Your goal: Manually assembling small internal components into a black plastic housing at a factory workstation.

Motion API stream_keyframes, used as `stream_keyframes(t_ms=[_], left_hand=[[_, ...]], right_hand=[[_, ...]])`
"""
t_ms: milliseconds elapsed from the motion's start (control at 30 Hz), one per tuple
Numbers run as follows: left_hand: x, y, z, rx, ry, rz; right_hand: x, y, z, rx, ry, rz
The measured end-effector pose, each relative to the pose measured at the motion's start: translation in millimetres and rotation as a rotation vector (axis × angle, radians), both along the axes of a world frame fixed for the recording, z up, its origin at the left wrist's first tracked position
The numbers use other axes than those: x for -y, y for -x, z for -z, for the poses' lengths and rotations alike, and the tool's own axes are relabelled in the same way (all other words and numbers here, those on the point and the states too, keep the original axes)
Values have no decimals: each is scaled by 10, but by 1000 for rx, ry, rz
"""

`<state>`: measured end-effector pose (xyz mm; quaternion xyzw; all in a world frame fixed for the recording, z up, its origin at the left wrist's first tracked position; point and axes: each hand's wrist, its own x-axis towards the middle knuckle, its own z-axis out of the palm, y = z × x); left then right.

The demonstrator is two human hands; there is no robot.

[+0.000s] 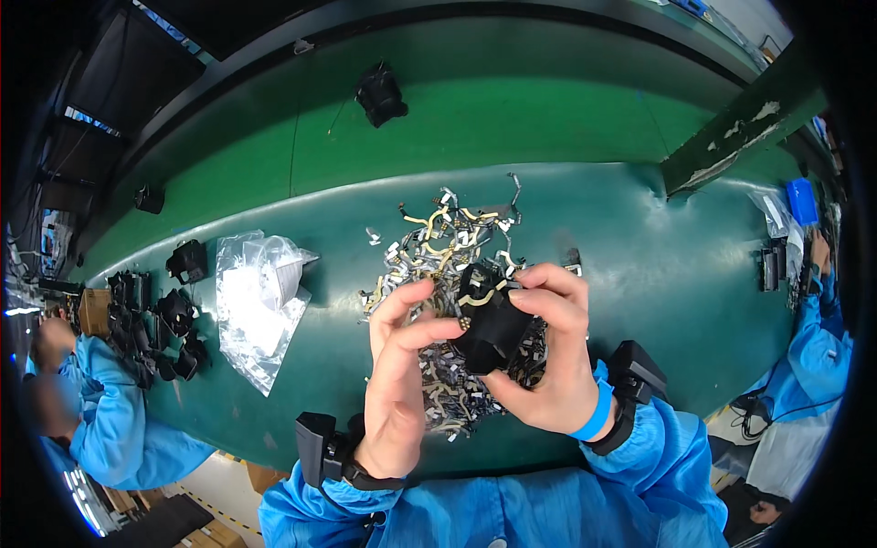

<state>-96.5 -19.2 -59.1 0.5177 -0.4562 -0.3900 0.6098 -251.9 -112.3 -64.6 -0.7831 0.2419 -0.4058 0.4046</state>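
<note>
My right hand [555,365] grips a black plastic housing [496,340], with the thumb below and fingers at its upper right edge. Across the housing's top runs a short cable [477,299] wrapped in yellowish tape; its right end lies by my right fingertips. At the housing's left edge is a small connector [464,323]. My left hand [397,374] is beside it with fingers apart, one fingertip touching the connector. Beneath both hands spreads a pile of short cables [443,242] with white connectors and yellowish tape. Part of the pile is hidden by my hands and the housing.
On the green table [658,274], a clear plastic bag [260,301] with white contents lies left of the pile. Several black housings [174,315] stand farther left; another black housing [380,94] sits beyond. A green post [731,146] rises at right. People in blue sleeves sit on both sides.
</note>
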Motion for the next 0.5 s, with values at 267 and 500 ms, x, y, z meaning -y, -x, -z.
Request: stream_keyframes(t_ms=[267,500], left_hand=[[-19,31,-41,59,-66,-46],[-29,23,-81,7,-62,53]], right_hand=[[-23,-28,63,150,-170,-136],[-5,-36,40,150,-191,-166]])
